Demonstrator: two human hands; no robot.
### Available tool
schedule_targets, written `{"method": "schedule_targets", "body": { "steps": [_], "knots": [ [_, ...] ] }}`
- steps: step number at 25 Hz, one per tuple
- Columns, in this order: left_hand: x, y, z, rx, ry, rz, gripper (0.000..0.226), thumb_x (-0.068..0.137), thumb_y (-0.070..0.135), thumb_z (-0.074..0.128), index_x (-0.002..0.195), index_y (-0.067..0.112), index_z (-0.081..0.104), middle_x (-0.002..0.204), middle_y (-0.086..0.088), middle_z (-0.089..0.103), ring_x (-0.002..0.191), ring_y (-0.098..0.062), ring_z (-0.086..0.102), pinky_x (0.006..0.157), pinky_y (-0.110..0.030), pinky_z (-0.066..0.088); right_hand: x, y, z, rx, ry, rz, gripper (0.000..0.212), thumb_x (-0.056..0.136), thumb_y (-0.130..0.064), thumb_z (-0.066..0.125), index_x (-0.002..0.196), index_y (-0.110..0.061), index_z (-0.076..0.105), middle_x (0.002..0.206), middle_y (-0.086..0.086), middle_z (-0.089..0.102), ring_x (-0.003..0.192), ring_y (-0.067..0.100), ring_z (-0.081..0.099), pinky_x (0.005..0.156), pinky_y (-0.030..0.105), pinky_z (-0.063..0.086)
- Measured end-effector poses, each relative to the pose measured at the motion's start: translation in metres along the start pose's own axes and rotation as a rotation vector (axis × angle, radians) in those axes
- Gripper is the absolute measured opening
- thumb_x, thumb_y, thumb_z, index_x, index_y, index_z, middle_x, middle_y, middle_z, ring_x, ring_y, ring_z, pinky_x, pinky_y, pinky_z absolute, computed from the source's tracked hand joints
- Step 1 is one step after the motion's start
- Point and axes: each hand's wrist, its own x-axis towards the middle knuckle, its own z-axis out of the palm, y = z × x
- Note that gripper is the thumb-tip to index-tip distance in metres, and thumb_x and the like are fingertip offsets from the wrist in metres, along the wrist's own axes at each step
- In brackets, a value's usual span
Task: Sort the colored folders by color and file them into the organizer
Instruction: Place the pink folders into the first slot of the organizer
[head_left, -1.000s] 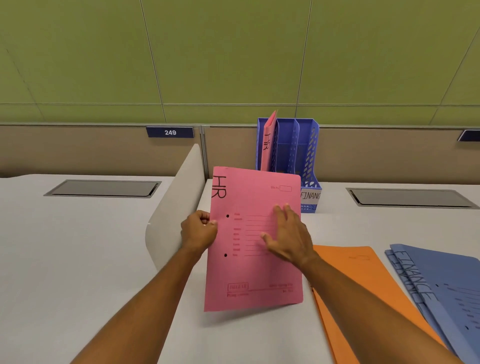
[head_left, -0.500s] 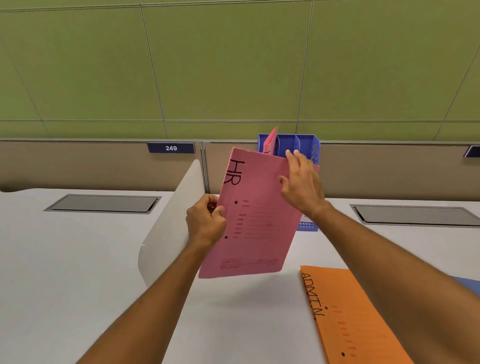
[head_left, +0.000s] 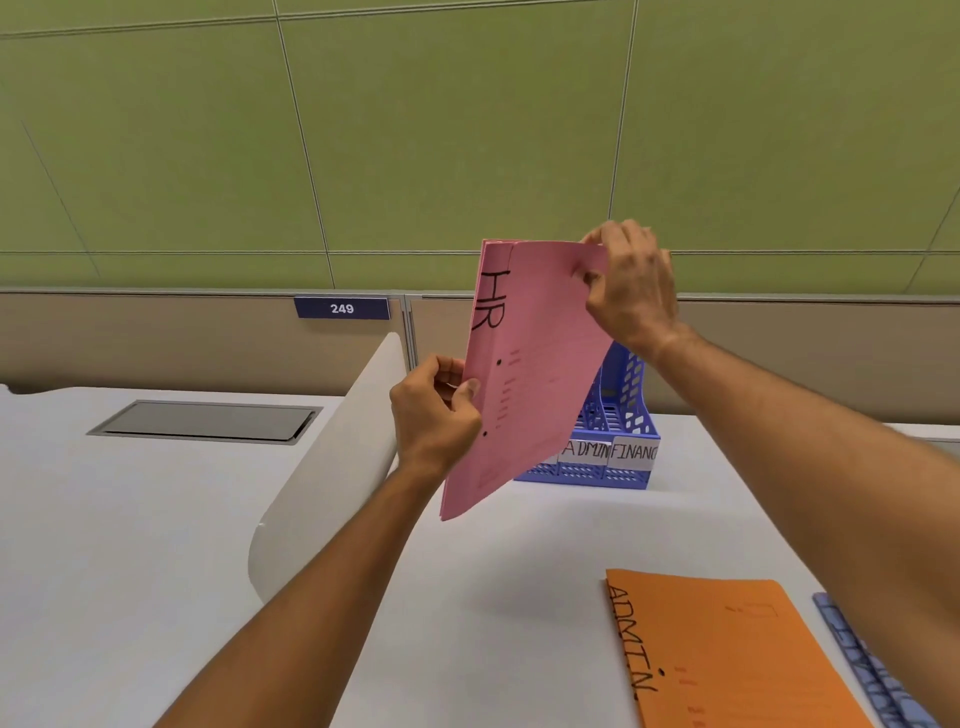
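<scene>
A pink folder (head_left: 535, 358) marked HR is held up in the air, tilted, in front of the blue three-slot organizer (head_left: 618, 441). My left hand (head_left: 434, 410) pinches its left spine edge. My right hand (head_left: 631, 283) grips its top right corner. The folder hides the organizer's left slot; the labels ADMIN and FINANCE show on the other two. An orange folder (head_left: 737, 654) marked ADMIN lies flat on the desk at the lower right, with the edge of a blue folder (head_left: 872, 670) beside it.
A white curved divider panel (head_left: 337, 467) stands to the left of my arms. A grey cable hatch (head_left: 202, 421) is set into the left desk. A beige partition with a plate reading 249 (head_left: 342, 308) runs behind the desks, under a green wall.
Both hands lifted the pink folder off the desk and tilted it upright toward the organizer. My right hand slid from the folder's face to its top corner.
</scene>
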Motion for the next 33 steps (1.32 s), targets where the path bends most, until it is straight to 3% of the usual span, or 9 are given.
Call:
{"method": "schedule_targets", "body": {
  "steps": [5, 9, 18, 33],
  "knots": [
    [0.017, -0.001, 0.018, 0.0, 0.01, 0.057, 0.017, 0.081, 0.012, 0.072, 0.088, 0.019, 0.058, 0.083, 0.005, 0.064, 0.07, -0.001, 0.06, 0.064, -0.008, 0.047, 0.03, 0.011, 0.017, 0.054, 0.001, -0.024, 0.027, 0.085, -0.011, 0.064, 0.111, -0.008, 0.058, 0.11, 0.013, 0.059, 0.101, 0.03, 0.052, 0.083, 0.043, 0.044],
    [0.029, -0.006, 0.036, -0.003, 0.029, 0.096, 0.017, 0.08, 0.013, 0.074, 0.09, 0.017, 0.061, 0.084, 0.007, 0.064, 0.071, 0.002, 0.06, 0.064, -0.002, 0.047, 0.053, 0.018, 0.035, 0.107, -0.013, -0.05, 0.026, 0.085, -0.007, 0.063, 0.11, -0.005, 0.057, 0.111, 0.014, 0.058, 0.102, 0.029, 0.052, 0.083, 0.038, 0.045],
    [0.061, -0.021, 0.087, -0.006, -0.007, 0.112, 0.019, 0.08, 0.015, 0.075, 0.095, 0.008, 0.065, 0.086, -0.002, 0.069, 0.073, -0.01, 0.064, 0.067, -0.009, 0.053, 0.093, 0.045, 0.079, 0.108, -0.051, -0.081, 0.027, 0.081, 0.005, 0.054, 0.107, -0.002, 0.057, 0.11, 0.018, 0.057, 0.1, 0.032, 0.051, 0.074, 0.03, 0.036],
    [0.111, -0.043, 0.147, -0.015, -0.008, 0.096, 0.018, 0.079, 0.012, 0.077, 0.091, 0.007, 0.064, 0.08, 0.002, 0.063, 0.069, -0.008, 0.06, 0.066, -0.003, 0.047, 0.144, 0.074, 0.124, 0.046, -0.046, -0.129, 0.028, 0.083, 0.0, 0.056, 0.11, -0.004, 0.056, 0.114, 0.017, 0.055, 0.103, 0.031, 0.051, 0.073, 0.028, 0.035]
  ]
}}
